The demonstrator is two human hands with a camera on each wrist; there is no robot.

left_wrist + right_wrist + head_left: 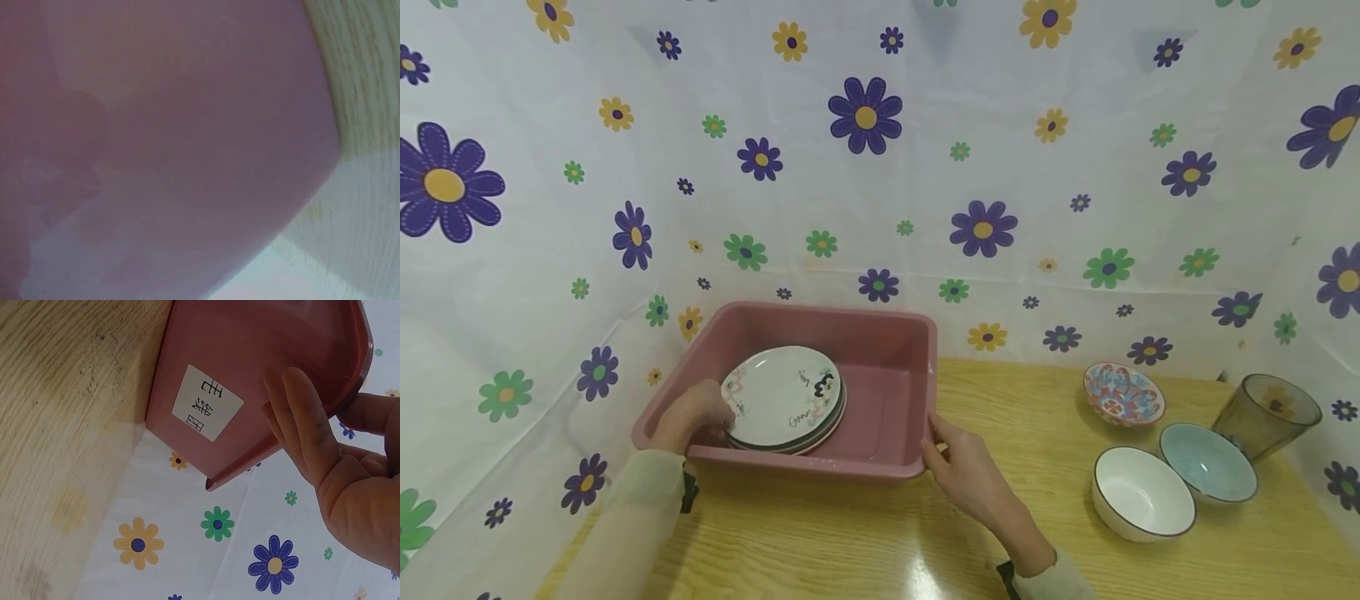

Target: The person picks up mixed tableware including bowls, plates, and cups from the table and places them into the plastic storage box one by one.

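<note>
A pink plastic basin (880, 408) stands on the wooden table, with a stack of plates in its left part. The top plate (775, 400) is white, with a cartoon drawing and lettering. My left hand (696, 408) reaches over the basin's front left side, beside the plates' left edge; its fingertips are largely hidden. My right hand (966, 467) holds the basin's front right corner. In the right wrist view, the thumb hooks the rim and the fingers (300, 412) lie along the outer wall, near a white label (207, 403) with handwriting. The left wrist view shows mostly blurred pink basin wall (219, 125).
On the table (820, 542) at the right are a patterned bowl (1123, 396), a light blue bowl (1208, 462), a white dark-rimmed bowl (1142, 492) and a tinted glass (1266, 417). A flower-printed curtain (925, 192) encloses the back and sides.
</note>
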